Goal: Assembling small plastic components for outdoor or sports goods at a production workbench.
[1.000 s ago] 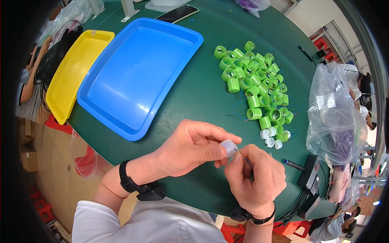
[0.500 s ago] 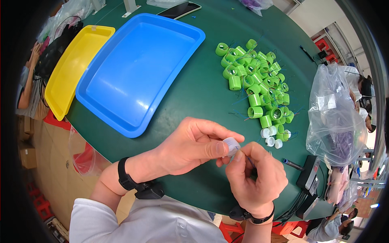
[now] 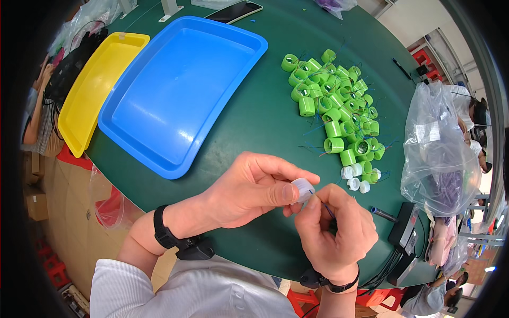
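Between thumb and fingers, my left hand (image 3: pixel 241 193) grips a small translucent white cap (image 3: pixel 303 190). Close against its right side, my right hand (image 3: pixel 339 233) is closed in a pinch on a thin dark wire (image 3: pixel 328 211), which runs up to the cap. The fingertips hide where wire and cap meet. Beyond my hands lies a heap of green plastic cylinders (image 3: pixel 333 129) with fine wires sticking out, some showing small parts inside. Several loose white caps (image 3: pixel 353 184) sit at the heap's near end.
A blue tray (image 3: pixel 159 100) overlaps a yellow tray (image 3: pixel 98 90) on the left. At right are a clear plastic bag (image 3: pixel 440 153), a marker pen (image 3: pixel 384 214) and a black box with cables (image 3: pixel 404 228). A phone (image 3: pixel 234 11) lies at the far edge. Other people are at both sides.
Both hands stay almost in place. The cap has turned or tilted slightly in my left fingers, and a short dark bit of wire shows against it.
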{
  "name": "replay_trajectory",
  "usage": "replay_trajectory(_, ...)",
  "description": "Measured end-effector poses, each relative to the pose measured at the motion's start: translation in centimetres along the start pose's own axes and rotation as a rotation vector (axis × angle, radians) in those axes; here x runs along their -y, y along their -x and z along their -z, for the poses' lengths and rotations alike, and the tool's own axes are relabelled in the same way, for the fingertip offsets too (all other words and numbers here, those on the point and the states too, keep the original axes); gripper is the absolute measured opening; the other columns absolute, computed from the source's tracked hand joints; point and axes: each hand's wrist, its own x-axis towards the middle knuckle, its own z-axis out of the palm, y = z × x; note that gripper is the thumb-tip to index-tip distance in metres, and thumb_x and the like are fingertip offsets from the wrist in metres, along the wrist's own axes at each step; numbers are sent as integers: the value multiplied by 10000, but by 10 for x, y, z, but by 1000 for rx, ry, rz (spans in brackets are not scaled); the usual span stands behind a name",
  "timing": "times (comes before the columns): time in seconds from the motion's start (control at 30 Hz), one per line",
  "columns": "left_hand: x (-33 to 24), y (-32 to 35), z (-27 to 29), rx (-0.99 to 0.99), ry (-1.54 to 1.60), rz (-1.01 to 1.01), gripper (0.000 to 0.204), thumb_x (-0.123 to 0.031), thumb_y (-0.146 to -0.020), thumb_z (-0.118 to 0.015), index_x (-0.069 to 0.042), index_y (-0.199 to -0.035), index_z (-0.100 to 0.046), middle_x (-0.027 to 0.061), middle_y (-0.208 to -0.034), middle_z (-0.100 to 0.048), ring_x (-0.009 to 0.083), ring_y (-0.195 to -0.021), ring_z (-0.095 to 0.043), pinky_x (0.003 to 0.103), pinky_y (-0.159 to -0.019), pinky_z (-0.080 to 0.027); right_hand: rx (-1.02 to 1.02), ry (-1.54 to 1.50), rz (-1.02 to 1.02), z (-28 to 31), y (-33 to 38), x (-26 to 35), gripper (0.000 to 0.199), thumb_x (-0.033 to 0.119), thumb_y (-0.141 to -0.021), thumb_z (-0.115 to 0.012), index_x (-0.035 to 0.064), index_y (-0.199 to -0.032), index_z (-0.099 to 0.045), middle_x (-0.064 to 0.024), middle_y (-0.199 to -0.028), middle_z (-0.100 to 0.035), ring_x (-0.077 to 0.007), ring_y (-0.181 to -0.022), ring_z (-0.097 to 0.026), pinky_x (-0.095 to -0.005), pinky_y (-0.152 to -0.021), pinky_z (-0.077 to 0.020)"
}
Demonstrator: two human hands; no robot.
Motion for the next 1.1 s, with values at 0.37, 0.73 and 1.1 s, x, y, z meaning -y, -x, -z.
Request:
replay_trajectory(0.37,2,0,3,20,26,17,384,-171,-840,-651,75,-1120,-559,119,-1042,-583,192,-912,-605,296,-754,-514,-36,20,61,-1,-1,-4,138,-33,-708,-666,-7,-788,-557,-7,-547,-480,-112,-387,-401,-242,-351,-308)
replay_trajectory(0.73,1,0,0,-4,42,52,398,-155,-828,-663,79,-1131,-555,133,-1059,-574,197,-938,-595,304,-790,-509,11,16,35,1,1,-4,127,-37,-727,-649,-36,-813,-556,-16,-536,-469,-115,-388,-410,-247,-350,-319)
replay_trajectory(1.1,1,-1,1,-22,-53,-47,362,-120,-826,-668,74,-1116,-571,124,-1029,-577,160,-889,-583,271,-735,-497,31,45,40,-1,0,-3,127,-29,-737,-643,-36,-830,-557,-20,-586,-508,-117,-399,-432,-244,-357,-332)
